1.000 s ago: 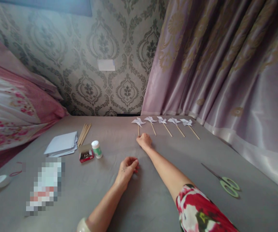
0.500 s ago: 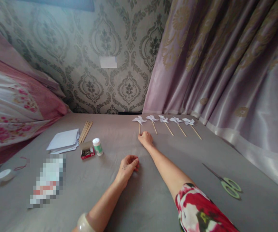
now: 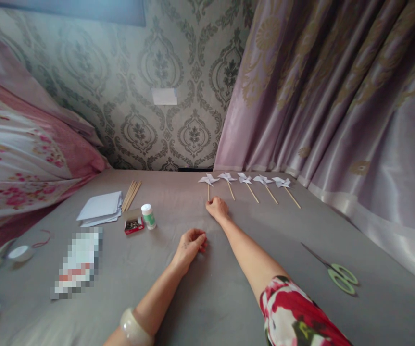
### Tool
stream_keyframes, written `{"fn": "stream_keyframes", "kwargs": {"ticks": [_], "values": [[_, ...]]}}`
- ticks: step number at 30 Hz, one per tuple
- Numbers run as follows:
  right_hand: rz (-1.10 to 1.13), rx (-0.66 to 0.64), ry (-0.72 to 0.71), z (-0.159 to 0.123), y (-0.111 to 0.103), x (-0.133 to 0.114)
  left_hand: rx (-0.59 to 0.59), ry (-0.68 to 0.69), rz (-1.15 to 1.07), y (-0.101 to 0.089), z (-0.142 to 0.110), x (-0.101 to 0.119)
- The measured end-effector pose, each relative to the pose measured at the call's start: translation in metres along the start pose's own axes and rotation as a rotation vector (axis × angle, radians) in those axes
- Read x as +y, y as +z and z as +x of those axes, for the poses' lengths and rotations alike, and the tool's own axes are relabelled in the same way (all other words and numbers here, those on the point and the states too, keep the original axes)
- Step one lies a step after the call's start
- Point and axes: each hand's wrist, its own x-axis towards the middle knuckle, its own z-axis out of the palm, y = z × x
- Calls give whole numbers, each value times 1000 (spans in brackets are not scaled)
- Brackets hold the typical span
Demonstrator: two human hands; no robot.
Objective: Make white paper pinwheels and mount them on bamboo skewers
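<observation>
My right hand (image 3: 217, 208) reaches to the far side of the grey surface, its fingers closed on the lower end of the stick of a white paper pinwheel (image 3: 208, 179). That pinwheel is the leftmost in a row. To its right lie several more pinwheels, among them a second pinwheel (image 3: 227, 177) and the rightmost pinwheel (image 3: 281, 182), each on a thin wooden stick. My left hand (image 3: 190, 246) hovers or rests nearer to me, thumb against curled fingers, with nothing visible in it; a pale bangle (image 3: 135, 327) circles that arm.
At left are folded white paper (image 3: 100, 207), wooden sticks (image 3: 132, 195), a small red box (image 3: 134, 225) of metal bits and a white-green bottle (image 3: 148, 216). A blurred-out packet (image 3: 79, 262) and a white tape roll (image 3: 20, 253) lie closer. Green-handled scissors (image 3: 341, 278) lie right.
The view has shifted slightly, so things at the left appear a little further right. Both hands stay almost in place, the right one still at the leftmost pinwheel's stick.
</observation>
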Motion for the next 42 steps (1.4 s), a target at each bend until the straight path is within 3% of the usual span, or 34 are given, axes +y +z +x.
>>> {"fn": "stream_keyframes", "kwargs": {"ticks": [10, 17, 29, 33, 37, 42], "values": [[64, -8, -70, -3, 1, 7, -22, 34, -39, -3, 1, -7], [154, -59, -202, -16, -6, 26, -36, 66, -15, -5, -1, -8], [241, -204, -475, -104, -21, 63, -75, 5, -15, -7, -4, 1], [268, -148, -605, -124, -20, 72, -137, -32, 51, -10, -7, 18], [249, -84, -627, -128, -16, 74, -141, 86, 93, -16, -13, 49], [227, -66, -660, -128, -16, 72, 24, 258, 57, -33, -26, 89]]}}
